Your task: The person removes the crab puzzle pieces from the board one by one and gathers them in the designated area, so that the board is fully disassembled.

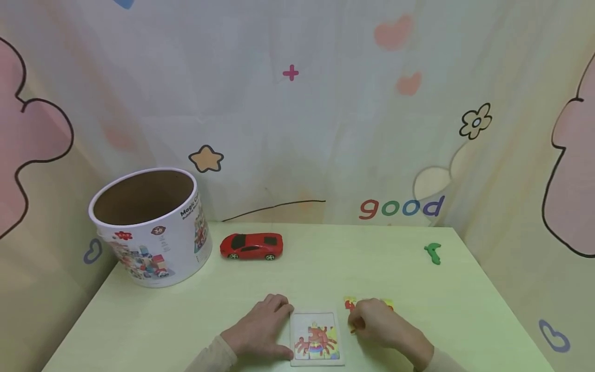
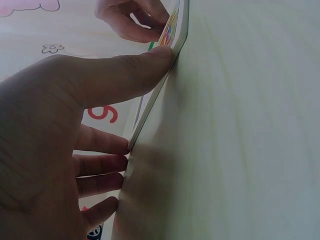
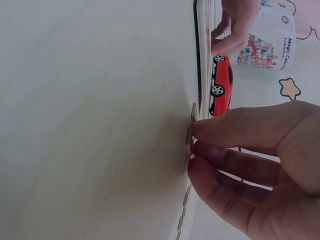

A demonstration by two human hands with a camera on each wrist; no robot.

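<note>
A small white-framed jigsaw puzzle board (image 1: 302, 323) lies near the front of the table, partly filled with pieces that form a red crab-like picture. My left hand (image 1: 262, 328) rests along the board's left edge. Its thumb touches near the lower corner, and the other fingertips touch the side further up. To the right of the board, my right hand (image 1: 378, 323) pinches a thin puzzle piece (image 3: 189, 135) between thumb and fingers, low over the tabletop. Beside that hand lie loose red-and-yellow puzzle pieces (image 1: 349, 301), partly hidden by it.
A large white bucket (image 1: 162, 253) with printed toy pictures stands at the back left. Next to it sits a red toy car (image 1: 252, 247). A small green object (image 1: 433, 253) lies at the back right. Behind the table (image 1: 465, 310) hangs a patterned curtain (image 1: 297, 129).
</note>
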